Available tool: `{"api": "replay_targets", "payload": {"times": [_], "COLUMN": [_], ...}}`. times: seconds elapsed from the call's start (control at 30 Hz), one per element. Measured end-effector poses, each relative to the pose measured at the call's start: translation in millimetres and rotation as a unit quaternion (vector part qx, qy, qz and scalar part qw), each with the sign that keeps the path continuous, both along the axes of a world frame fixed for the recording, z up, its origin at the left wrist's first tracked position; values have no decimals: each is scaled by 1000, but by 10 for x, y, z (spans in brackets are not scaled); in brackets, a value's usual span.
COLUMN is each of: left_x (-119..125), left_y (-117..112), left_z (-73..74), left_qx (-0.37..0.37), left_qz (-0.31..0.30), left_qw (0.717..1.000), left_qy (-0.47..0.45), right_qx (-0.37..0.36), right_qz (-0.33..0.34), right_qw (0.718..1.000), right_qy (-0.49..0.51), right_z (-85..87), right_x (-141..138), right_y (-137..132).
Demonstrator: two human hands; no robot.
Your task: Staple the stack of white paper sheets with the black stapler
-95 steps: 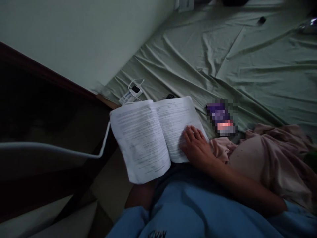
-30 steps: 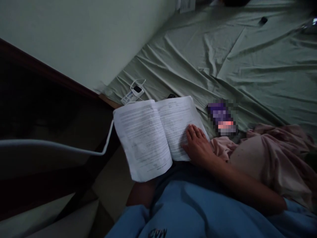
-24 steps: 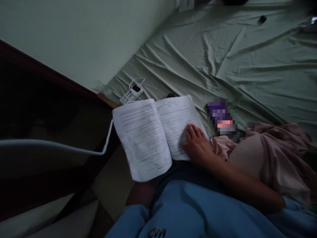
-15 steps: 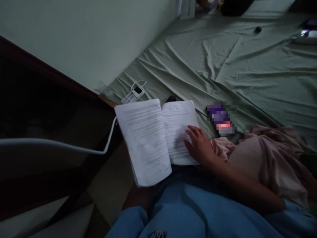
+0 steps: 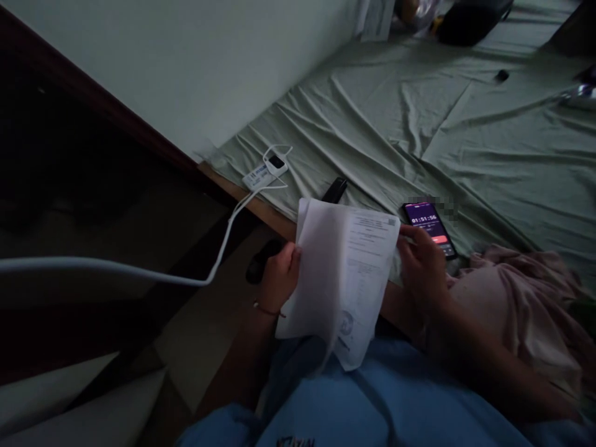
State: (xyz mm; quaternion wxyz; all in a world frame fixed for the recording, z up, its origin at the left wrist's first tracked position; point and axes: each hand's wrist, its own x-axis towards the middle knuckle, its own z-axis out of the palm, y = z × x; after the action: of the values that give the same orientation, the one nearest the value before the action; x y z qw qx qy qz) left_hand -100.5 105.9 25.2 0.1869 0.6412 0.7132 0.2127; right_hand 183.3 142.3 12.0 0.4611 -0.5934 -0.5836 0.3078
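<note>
A thick white printed booklet (image 5: 347, 279) stands lifted above my lap at the bed's edge, its pages half folded together. My left hand (image 5: 278, 277) grips its left edge, with a thin bracelet at the wrist. My right hand (image 5: 421, 261) holds the right edge near the top corner, fingers curled behind the page. A phone (image 5: 429, 227) with a lit timer screen lies on the sheet just right of my right hand.
Green wrinkled bedsheet (image 5: 447, 136) spreads ahead. A white cable (image 5: 218, 254) runs from a small white charger (image 5: 275, 164) near the wall. A black oblong object (image 5: 335, 189) lies behind the booklet. Pink cloth (image 5: 521, 304) sits at right, dark bag (image 5: 470, 18) far off.
The booklet lay open flat under my right hand; now both hands hold it raised and partly folded. My left hand came into view. The view shifted up, showing more of the bed.
</note>
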Motion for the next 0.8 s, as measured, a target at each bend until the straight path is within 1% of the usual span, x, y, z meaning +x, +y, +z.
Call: {"api": "replay_targets", "payload": {"times": [0.07,0.17,0.2,0.23,0.3,0.37,0.43,0.53,0.57,0.6,0.67,0.73,0.8], "left_x": [1,34,46,57,72,78,80,81,81,81,84,91,105], "left_y": [-54,-124,-143,-160,-186,-204,-213,-206,-198,-188,-163,-138,-121], "left_z": [-5,16,23,28,23,-2,-51,-180,-237,-298,-415,-505,-554], "left_qx": [26,61,64,64,57,44,34,32,28,20,1,-19,-41], "left_qz": [-10,-30,-37,-41,-46,-52,-61,-56,-47,-33,-4,37,62], "left_qw": [1000,997,996,995,991,984,975,966,963,959,947,941,937], "left_qy": [-12,-38,-51,-67,-110,-163,-209,-249,-263,-281,-320,-337,-341], "right_qx": [29,135,170,194,203,183,152,79,54,33,14,14,17], "right_qz": [-35,-69,-63,-44,22,96,172,301,330,348,360,360,362], "right_qw": [999,983,973,963,945,929,915,901,898,896,893,886,875], "right_qy": [-21,-101,-141,-183,-257,-307,-332,-303,-286,-274,-271,-292,-322], "right_z": [144,427,517,593,684,691,643,566,554,549,553,563,565], "right_x": [55,96,91,72,0,-106,-215,-339,-369,-396,-451,-519,-596], "right_y": [39,133,176,225,341,476,614,784,824,857,906,943,980]}}
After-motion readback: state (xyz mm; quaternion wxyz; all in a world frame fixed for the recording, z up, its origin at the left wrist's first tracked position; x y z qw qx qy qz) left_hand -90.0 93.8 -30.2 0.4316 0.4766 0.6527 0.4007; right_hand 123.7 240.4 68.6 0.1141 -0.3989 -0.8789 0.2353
